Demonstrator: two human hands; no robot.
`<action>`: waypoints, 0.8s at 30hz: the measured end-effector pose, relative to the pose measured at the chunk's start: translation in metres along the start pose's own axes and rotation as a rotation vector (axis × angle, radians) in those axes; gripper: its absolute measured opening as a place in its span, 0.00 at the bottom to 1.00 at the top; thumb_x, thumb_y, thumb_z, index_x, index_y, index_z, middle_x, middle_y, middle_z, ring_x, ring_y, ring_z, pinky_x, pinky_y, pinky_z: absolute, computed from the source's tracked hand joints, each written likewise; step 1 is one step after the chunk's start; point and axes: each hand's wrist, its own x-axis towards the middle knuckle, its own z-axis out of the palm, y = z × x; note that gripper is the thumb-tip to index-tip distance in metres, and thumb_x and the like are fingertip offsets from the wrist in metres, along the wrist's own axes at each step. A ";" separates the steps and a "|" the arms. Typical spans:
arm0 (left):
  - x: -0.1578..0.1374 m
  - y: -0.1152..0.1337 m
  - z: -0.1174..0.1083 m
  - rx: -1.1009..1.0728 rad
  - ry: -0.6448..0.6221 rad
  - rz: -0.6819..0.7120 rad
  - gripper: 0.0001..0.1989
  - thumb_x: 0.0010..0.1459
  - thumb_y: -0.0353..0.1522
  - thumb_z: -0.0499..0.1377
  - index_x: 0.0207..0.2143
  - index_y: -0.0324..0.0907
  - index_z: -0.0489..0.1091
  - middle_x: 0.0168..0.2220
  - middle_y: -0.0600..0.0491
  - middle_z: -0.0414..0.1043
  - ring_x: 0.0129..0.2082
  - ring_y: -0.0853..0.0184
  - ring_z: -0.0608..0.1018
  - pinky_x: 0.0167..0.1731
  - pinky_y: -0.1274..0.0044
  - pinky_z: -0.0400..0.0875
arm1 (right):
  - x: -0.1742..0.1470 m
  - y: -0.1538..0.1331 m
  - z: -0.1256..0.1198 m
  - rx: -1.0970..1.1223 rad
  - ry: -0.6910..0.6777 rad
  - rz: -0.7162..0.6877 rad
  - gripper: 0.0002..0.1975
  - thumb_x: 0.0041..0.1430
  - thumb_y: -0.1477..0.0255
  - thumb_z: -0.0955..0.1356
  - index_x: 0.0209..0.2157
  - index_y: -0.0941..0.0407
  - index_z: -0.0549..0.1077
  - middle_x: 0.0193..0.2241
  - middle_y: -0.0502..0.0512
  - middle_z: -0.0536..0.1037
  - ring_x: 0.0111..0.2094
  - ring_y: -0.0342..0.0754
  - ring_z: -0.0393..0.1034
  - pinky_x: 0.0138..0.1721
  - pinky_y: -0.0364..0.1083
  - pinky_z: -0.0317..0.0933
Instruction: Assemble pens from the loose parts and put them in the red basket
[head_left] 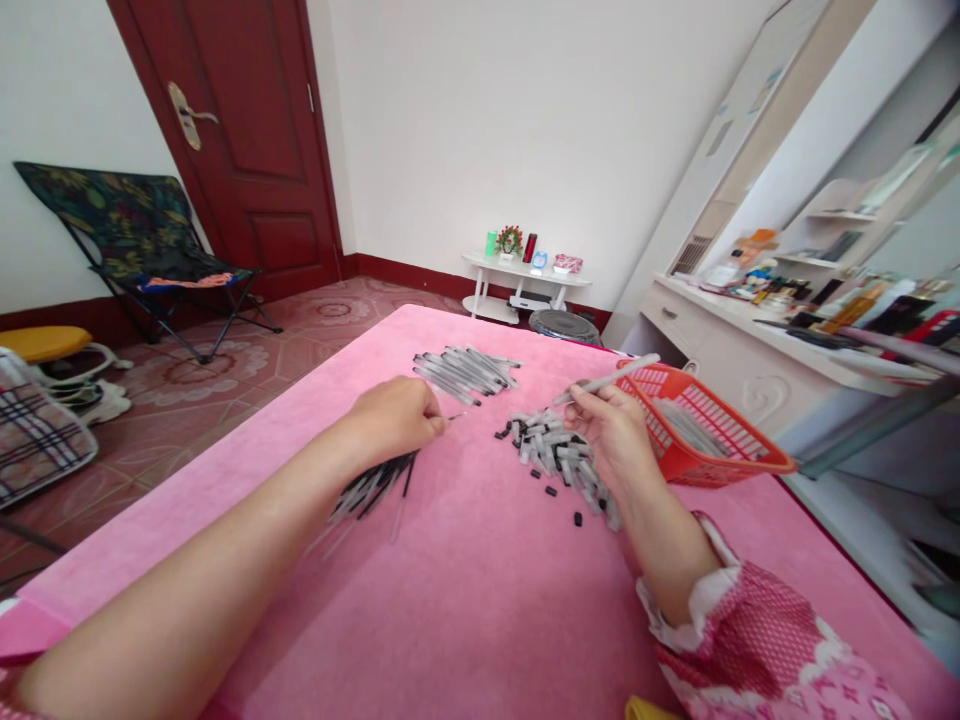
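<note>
My left hand [401, 412] is closed in a pinch over the table, and a thin pen refill [457, 415] pokes out past its fingertips. Most of that refill is hidden by the hand. Between the thumb and fingers of my right hand [619, 430] is a whitish, see-through pen barrel [616, 375], slanting up to the right. Below my left wrist lies a bundle of dark refills [379, 485]. Assembled-looking pens [465, 372] form a pile beyond my left hand. Beside my right hand are heaped clear pen caps [551, 445] and small black plugs [551, 491].
A red plastic basket [720, 473] holding more clear barrels [686, 425] stands right of my right hand. Everything rests on a pink-covered table [450, 610]. Something yellow [649, 710] shows at the near edge. A white dresser [757, 350] stands to the right, a folding chair [165, 250] far left.
</note>
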 end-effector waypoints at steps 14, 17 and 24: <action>-0.005 0.008 -0.013 0.742 -0.303 -0.132 0.23 0.41 0.50 0.58 0.32 0.41 0.75 0.36 0.41 0.75 0.36 0.54 0.76 0.31 0.71 0.67 | -0.014 0.005 0.015 -0.293 -0.328 0.067 0.08 0.44 0.70 0.69 0.27 0.58 0.68 0.19 0.47 0.70 0.16 0.38 0.61 0.19 0.38 0.57; -0.007 0.012 -0.006 0.749 -0.402 -0.112 0.21 0.38 0.46 0.62 0.31 0.40 0.75 0.34 0.40 0.75 0.35 0.52 0.76 0.29 0.70 0.68 | -0.015 0.004 0.015 -0.321 -0.342 0.062 0.08 0.45 0.70 0.69 0.27 0.59 0.67 0.18 0.48 0.70 0.17 0.38 0.61 0.19 0.38 0.57; -0.008 0.011 -0.006 0.791 -0.515 -0.064 0.13 0.36 0.31 0.62 0.29 0.41 0.74 0.33 0.43 0.75 0.34 0.51 0.76 0.27 0.69 0.69 | -0.016 0.003 0.017 -0.366 -0.360 0.056 0.08 0.45 0.70 0.68 0.27 0.58 0.67 0.19 0.48 0.71 0.18 0.38 0.62 0.20 0.39 0.57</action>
